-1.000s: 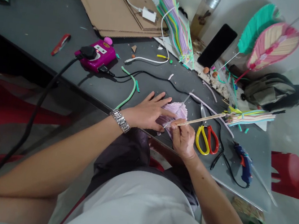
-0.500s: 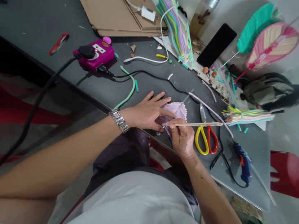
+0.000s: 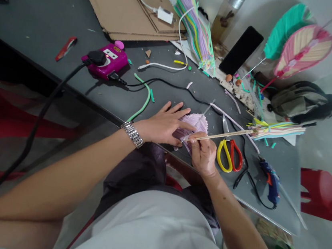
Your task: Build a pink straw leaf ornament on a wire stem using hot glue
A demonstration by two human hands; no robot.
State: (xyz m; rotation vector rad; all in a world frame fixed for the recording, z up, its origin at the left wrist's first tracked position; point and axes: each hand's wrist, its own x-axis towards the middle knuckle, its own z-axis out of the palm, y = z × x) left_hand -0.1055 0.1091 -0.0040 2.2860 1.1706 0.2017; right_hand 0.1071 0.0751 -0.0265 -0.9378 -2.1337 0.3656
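Observation:
A small lilac pleated leaf shape (image 3: 200, 122) lies near the table's front edge, with a thin stem sticking out past its top. My left hand (image 3: 166, 125) rests on its left side, fingers spread. Over its lower right part, my right hand (image 3: 203, 151) pinches a thin pale wooden stick (image 3: 228, 135), which slants up to the right. The stick's near end is at the leaf between my hands. Scissors (image 3: 225, 150) with one yellow and one red handle lie just right of my right hand.
A blue glue gun (image 3: 271, 184) lies at the right. Behind are a purple power socket (image 3: 109, 60), cardboard (image 3: 128, 11), bundled pipe cleaners (image 3: 195, 31), a black phone (image 3: 241, 50) and a pink-and-cream leaf (image 3: 303, 52). A black cable crosses the table.
The stick's far end has risen slightly and reaches farther right, to the pipe cleaner bundle. My right hand has barely shifted; my left hand stays in place.

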